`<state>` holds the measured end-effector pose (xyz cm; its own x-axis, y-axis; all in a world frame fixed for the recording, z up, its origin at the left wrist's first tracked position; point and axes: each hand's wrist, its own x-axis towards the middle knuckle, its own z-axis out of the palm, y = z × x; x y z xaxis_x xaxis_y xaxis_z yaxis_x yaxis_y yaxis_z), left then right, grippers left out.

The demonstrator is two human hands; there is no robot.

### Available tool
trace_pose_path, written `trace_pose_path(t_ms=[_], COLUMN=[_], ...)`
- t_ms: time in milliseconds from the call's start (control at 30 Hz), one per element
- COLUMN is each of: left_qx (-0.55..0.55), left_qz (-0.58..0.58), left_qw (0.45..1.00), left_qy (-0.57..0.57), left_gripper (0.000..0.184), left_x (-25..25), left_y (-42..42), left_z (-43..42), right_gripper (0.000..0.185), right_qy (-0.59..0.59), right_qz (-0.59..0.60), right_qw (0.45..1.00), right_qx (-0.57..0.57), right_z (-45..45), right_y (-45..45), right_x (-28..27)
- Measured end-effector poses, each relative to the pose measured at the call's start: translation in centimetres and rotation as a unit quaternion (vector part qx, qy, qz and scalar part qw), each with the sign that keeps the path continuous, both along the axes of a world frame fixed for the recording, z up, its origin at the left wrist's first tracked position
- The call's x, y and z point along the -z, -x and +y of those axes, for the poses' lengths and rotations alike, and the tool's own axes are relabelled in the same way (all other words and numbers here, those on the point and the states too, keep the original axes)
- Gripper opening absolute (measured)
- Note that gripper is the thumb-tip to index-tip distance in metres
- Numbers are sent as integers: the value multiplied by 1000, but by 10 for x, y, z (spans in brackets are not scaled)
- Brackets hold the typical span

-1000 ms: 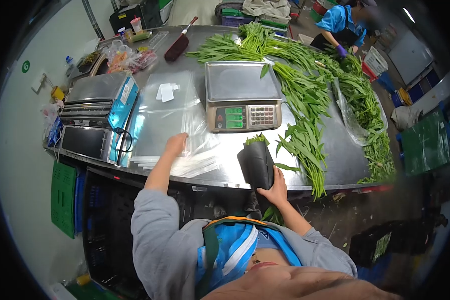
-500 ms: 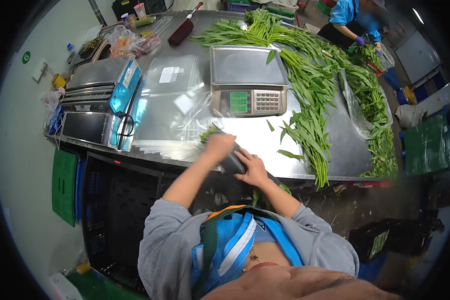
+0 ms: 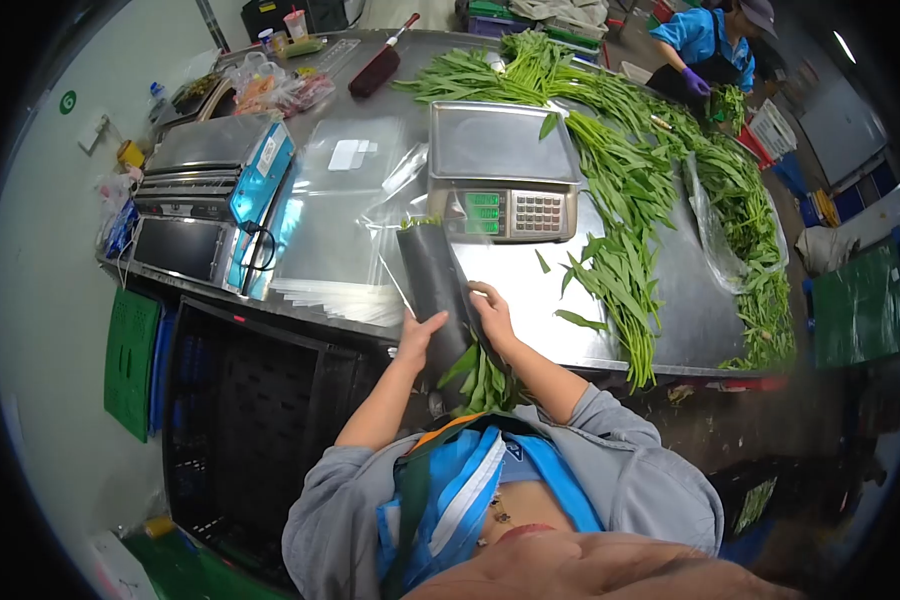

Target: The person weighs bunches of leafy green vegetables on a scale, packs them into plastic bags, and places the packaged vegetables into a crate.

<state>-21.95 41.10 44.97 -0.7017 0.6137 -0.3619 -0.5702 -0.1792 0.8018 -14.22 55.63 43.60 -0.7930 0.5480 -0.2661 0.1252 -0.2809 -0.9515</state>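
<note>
A black sheet (image 3: 436,285) is wrapped round a bundle of greens at the table's front edge. Stem ends show at its top, and leaves (image 3: 482,385) hang out at the bottom. My left hand (image 3: 422,335) grips the wrap's left side, thumb across its front. On the right side, my right hand (image 3: 490,315) has its bent fingers on the sheet's edge. Clear plastic lies against the bundle, partly behind it. Just beyond stands a scale (image 3: 505,170) with a lit green display. Loose greens (image 3: 615,270) lie to its right.
A sealing machine (image 3: 210,170) and flat plastic bags (image 3: 340,230) lie to the left. A dark red brush (image 3: 375,72) rests at the back. More greens (image 3: 750,240) line the right side, where a co-worker (image 3: 705,50) in purple gloves stands. A black crate (image 3: 240,420) is below the table.
The wrapped bundle has moved left and now stands more upright in view. My left hand has come from the plastic bags to the wrap. The co-worker's hands have moved.
</note>
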Motion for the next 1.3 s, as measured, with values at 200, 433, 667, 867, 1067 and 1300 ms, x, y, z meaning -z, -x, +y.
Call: trace_pose_path(t_ms=[200,433,667,867,1067,1300], left_qx=[-50,-51,-59,-48,-15,-195], left_qz=[35,116,263,378,458,489], left_qw=[988,942,844,742,746,794], left_qy=[142,310,463,551,483,306], left_gripper=[49,65,55,42,26,30], left_x=[14,67,38,11,63,-106], left_y=[-8,15,13,-10,-130,-6], left_z=[-20,-23,-16,-25,-100,-38], right_gripper=[70,65,38,26,20,33], right_qy=[-473,-46,-217,-507,-550,-345], right_qz=[-66,-227,-151,-85,37,-60], right_qw=[865,957,950,836,745,913], right_qx=[153,-176,-167,-194,-375,-208], right_z=[36,44,36,45,44,88], right_y=[9,26,23,8,-125,7], right_x=[38,11,37,30,8,-100])
